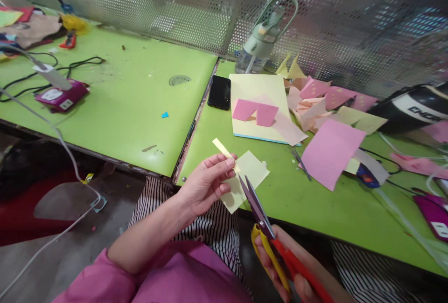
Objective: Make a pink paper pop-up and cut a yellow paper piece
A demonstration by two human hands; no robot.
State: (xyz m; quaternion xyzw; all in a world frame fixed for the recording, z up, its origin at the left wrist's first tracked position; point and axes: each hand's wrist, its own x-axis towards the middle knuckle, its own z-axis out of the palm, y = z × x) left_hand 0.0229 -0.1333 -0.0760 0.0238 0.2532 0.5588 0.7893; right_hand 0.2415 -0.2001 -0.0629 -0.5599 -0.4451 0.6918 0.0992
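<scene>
My left hand pinches a narrow folded strip of pale yellow paper between thumb and fingers, just above the table's front edge. Under and beside it lies a square pale yellow sheet. My right hand grips a pair of scissors with one yellow and one red handle. Their blades are slightly parted, and the tips point at the strip's lower end near my left fingers. Whether the blades touch the paper I cannot tell.
Beyond my hands are a black phone, a pad of cream paper with a cut pink piece, and a green-lidded bottle. Cut paper pieces and a pink sheet lie right. A purple box with cables sits left.
</scene>
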